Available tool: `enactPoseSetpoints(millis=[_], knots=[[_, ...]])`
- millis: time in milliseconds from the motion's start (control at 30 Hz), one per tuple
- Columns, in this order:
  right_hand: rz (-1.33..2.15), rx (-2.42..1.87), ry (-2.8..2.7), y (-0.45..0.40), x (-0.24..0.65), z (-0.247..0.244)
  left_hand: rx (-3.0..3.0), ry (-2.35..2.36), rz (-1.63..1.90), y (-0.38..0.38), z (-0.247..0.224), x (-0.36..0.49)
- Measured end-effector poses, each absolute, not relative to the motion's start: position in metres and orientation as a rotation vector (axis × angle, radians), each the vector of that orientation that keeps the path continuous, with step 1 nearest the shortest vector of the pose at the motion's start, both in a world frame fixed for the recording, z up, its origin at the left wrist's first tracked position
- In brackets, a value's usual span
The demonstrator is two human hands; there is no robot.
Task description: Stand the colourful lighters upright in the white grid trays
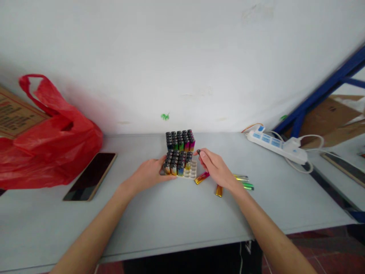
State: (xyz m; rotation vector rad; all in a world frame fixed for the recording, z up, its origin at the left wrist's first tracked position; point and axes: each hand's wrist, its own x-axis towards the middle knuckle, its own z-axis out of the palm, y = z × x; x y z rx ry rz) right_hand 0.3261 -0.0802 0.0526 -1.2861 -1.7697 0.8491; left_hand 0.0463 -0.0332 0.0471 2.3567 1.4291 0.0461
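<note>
A white tray (194, 170) with round-edged slots stands on the table, filled at its left and back with upright black-topped lighters (174, 161); several slots at its right front hold nothing. My left hand (149, 173) grips the tray's left side, thumb along the front edge. At the tray's right, my right hand (215, 167) is closed in a pinch on a lighter (199, 152); only its black top shows, the rest hidden by the fingers. Below that hand lie a pink lighter (202, 177) and an orange lighter (219, 190). Green and yellow lighters (247, 185) lie past the wrist.
Behind the tray stands another block of upright lighters (181, 140). A red plastic bag (59, 140), a carton (17, 114) and a phone (89, 177) are at the left. To the right are a white power strip (276, 144) with cables and a blue metal frame (322, 87).
</note>
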Motion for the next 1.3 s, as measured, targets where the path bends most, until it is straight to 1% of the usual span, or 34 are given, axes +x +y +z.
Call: enactPoseSetpoints(millis=[67, 200, 467, 800, 1000, 1100, 1167, 1300], knots=[[0.793, -1.225, -1.839, -0.081, 0.331, 0.057, 2.347, 1.422, 0.077, -0.033, 0.046, 0.046], [0.569, -1.146, -1.964, -0.083, 0.333, 0.06, 2.345, 1.421, 0.096, -0.034, 0.046, 0.047], [0.542, -1.206, -1.957, -0.087, 0.322, 0.05, 2.366, 1.423, 0.07, -0.036, 0.047, 0.047], [0.44, -1.271, -2.256, -0.079, 0.334, 0.045, 2.355, 1.401, 0.085, -0.035, 0.045, 0.045], [0.312, -1.391, -2.308, -0.081, 0.315, 0.046, 2.35, 1.394, 0.088, -0.034, 0.046, 0.046], [0.232, -1.516, -2.316, -0.08, 0.305, 0.048, 2.363, 1.393, 0.089, -0.034, 0.047, 0.046], [0.255, -1.55, -2.352, -0.08, 0.307, 0.052, 2.375, 1.394, 0.085, -0.035, 0.048, 0.047], [0.473, -1.455, -2.274, -0.094, 0.348, 0.063, 2.371, 1.439, 0.059, -0.035, 0.05, 0.048]])
